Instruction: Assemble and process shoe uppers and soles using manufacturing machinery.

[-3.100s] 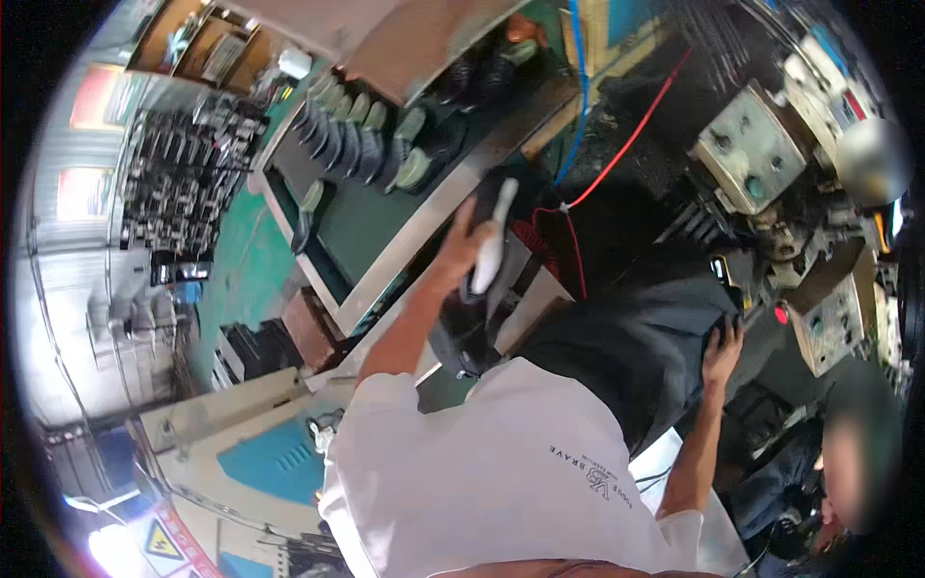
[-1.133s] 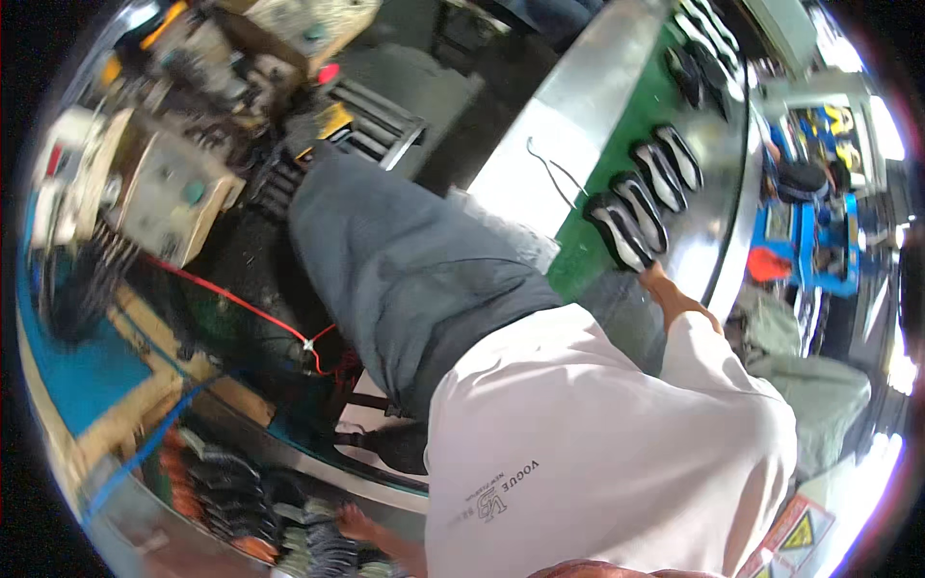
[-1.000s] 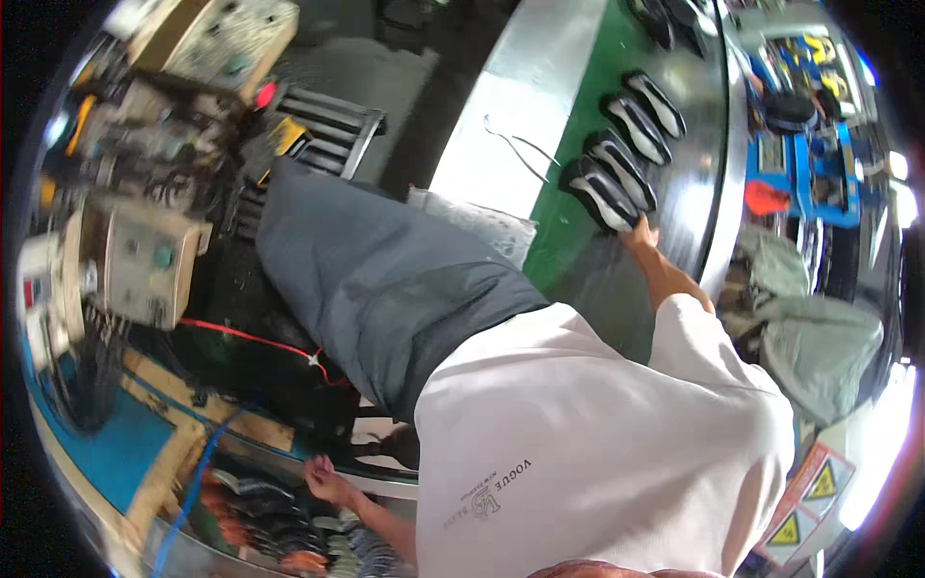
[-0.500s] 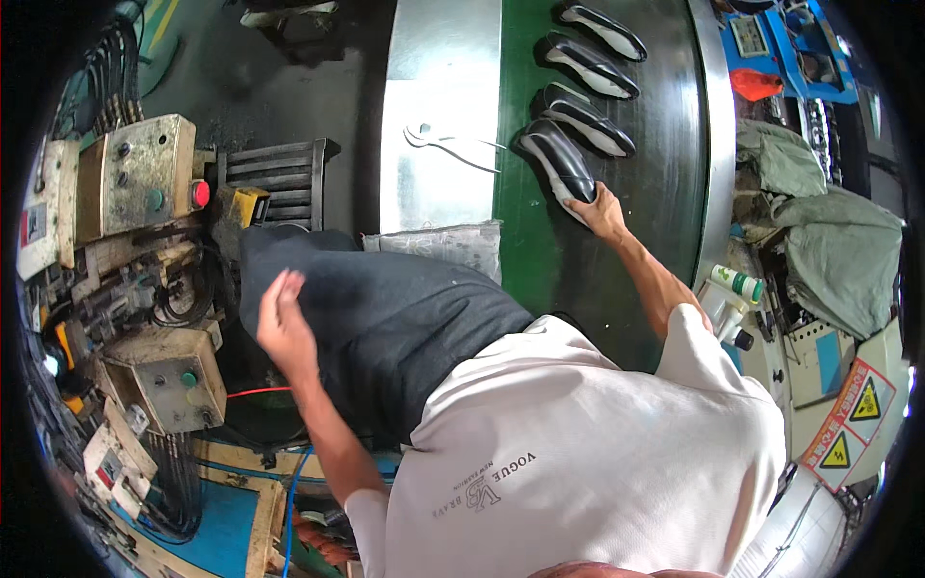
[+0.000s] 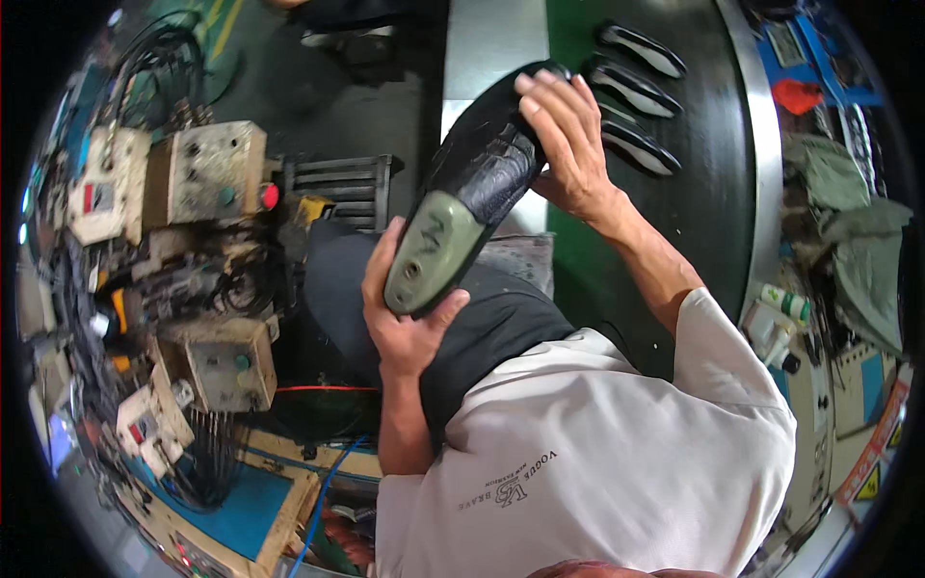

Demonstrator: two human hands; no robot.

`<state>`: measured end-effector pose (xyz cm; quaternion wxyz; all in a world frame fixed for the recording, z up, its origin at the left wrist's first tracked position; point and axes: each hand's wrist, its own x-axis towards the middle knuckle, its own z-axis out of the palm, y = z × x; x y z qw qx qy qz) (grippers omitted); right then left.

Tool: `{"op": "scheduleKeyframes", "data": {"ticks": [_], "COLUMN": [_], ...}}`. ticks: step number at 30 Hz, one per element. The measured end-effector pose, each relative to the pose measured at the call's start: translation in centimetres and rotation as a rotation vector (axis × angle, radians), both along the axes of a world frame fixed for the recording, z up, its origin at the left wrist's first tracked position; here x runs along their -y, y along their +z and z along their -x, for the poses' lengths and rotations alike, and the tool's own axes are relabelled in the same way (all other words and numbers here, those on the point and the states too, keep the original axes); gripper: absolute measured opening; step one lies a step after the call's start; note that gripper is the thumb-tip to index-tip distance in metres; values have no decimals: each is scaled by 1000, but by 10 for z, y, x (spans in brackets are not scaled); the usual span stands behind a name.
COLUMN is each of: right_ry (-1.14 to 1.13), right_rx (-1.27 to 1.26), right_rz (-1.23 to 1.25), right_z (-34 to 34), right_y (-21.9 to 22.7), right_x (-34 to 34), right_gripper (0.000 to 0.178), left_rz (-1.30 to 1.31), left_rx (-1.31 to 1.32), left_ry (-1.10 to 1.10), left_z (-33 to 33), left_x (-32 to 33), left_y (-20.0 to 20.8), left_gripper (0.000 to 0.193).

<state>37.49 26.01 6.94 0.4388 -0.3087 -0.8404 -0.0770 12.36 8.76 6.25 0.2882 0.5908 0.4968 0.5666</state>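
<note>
A black shoe upper (image 5: 496,183) is stretched over a green shoe last (image 5: 436,241) with a round hole in it, held up slantwise above my lap. My left hand (image 5: 403,332) grips the near end, its fingers on one side and the thumb on the other. Over the far end lie the fingers of my right hand (image 5: 576,159), its thumb partly hidden beneath. Beyond that hand, several black shoes lie in a row on the dark green conveyor belt (image 5: 703,222), among them a middle shoe (image 5: 631,89).
A metal ledge (image 5: 491,39) runs along the belt, with a grey pad (image 5: 525,255) at its near end. To the left stand machine control boxes (image 5: 217,173) and a dark slatted stool (image 5: 337,183). Bottles (image 5: 771,332) and draped cloth (image 5: 829,173) are on the right.
My right hand has lifted the nearest shoe off the belt and brought it left over my lap. My left hand, open before, has closed on its near end.
</note>
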Motion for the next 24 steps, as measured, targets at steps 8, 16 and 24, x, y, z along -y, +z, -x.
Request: {"op": "scheduleKeyframes", "data": {"ticks": [8, 16, 24], "right_ry": [206, 303, 383], "right_rx": [-240, -304, -347], "right_rz": [-133, -271, -187], "right_z": [123, 158, 174], "right_y": [21, 36, 34], "right_x": [-10, -5, 1], "right_gripper": [79, 57, 63], "left_rz": [-219, -277, -302], "left_rx": [-489, -588, -620], "left_ry": [456, 576, 636], "left_z": [9, 21, 19], "left_x": [64, 82, 93], "left_y": [12, 6, 5], "left_gripper": [95, 99, 97]}}
